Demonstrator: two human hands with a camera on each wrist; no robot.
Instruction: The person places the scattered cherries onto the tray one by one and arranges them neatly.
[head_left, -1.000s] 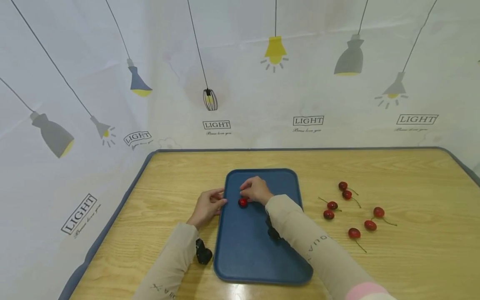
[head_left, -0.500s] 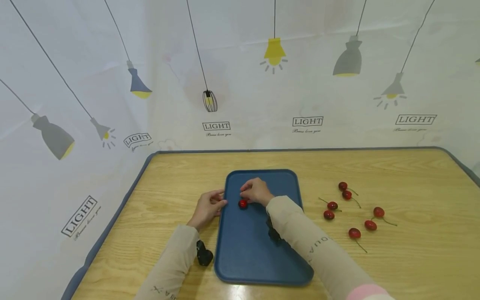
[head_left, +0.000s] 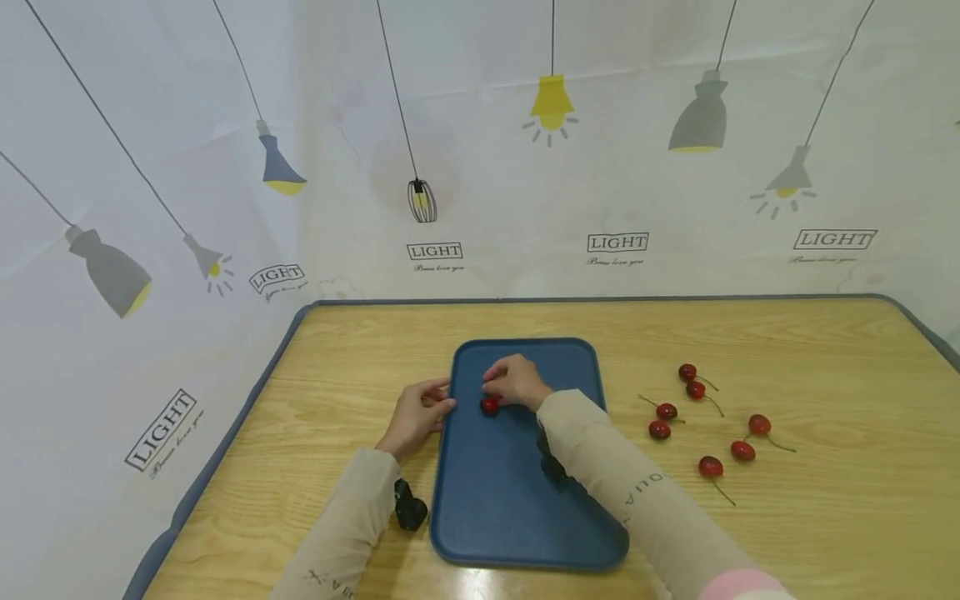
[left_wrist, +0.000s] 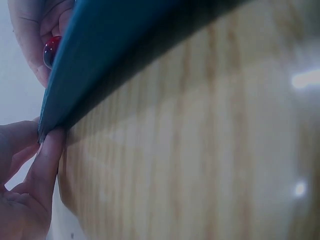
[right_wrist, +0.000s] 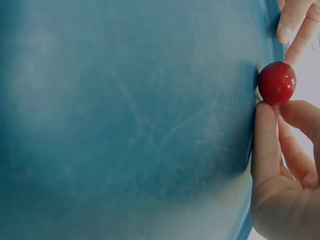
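A blue rectangular tray [head_left: 510, 508] lies lengthwise on the table in the head view. Over its upper left part, my right hand [head_left: 517, 383] pinches a dark red cherry [head_left: 489, 406] with thumb and index finger. The right wrist view has the fingertips right at one end of the cherry [right_wrist: 277, 83], where a bit of green stem shows. My left hand [head_left: 412, 417] holds the tray's left rim, its thumb and index finger meeting at the edge of the tray [left_wrist: 115, 55] in the left wrist view.
Right of the tray lie several stemmed cherries, among them a front one [head_left: 711, 467], a right-hand one [head_left: 759, 425] and a back one [head_left: 687, 372]. Black wrist cameras [head_left: 409, 508] hang under both sleeves. A lamp-printed white curtain [head_left: 495, 167] encloses the wooden table [head_left: 360, 333].
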